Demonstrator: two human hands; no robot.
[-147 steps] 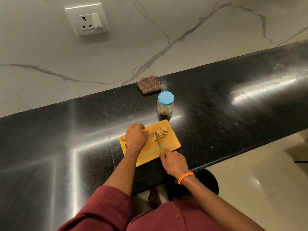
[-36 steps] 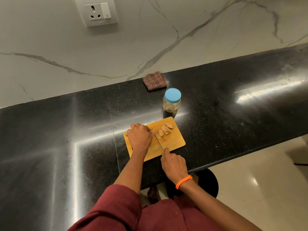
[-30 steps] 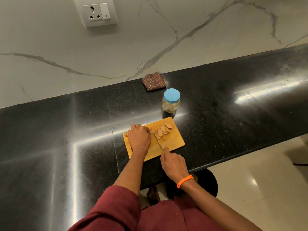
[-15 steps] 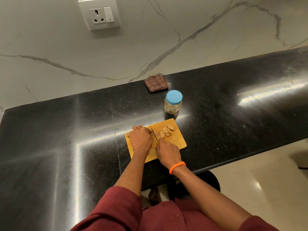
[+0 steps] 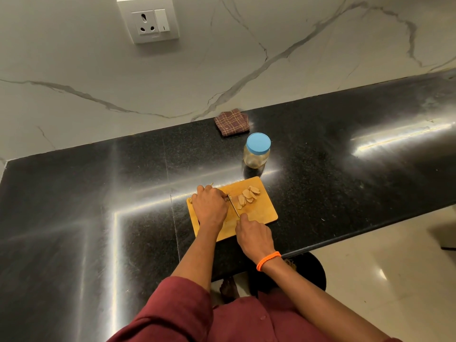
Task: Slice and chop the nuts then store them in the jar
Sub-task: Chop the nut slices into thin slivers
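Nuts (image 5: 247,196): we log a small cluster of pale slices on the far right part of the wooden cutting board (image 5: 261,213), with what may be another piece at the board's left edge, too small for us to confirm. Board lies on a black, speckled, polished bench (image 5: 98,218) that throws bright streaks of reflected light. Left hand (image 5: 209,206) sits knuckles-up on the board with its fingers curled down over something we cannot see; whether it holds a nut we cannot tell. Right hand (image 5: 254,235) has its fingers wrapped round the handle of a knife (image 5: 233,206), blade running away from us between the left hand and the slices. An orange band (image 5: 268,260) circles the right wrist; sleeves are maroon.

Jar (image 5: 256,153), clear with a blue lid on, stands upright on the bench just beyond the board. A folded checked cloth (image 5: 232,122) lies behind it against the wall. Wall is white marble with grey veins and carries a socket and switch plate (image 5: 149,19). Beyond the bench edge at right we note pale glossy floor tiles (image 5: 394,267).
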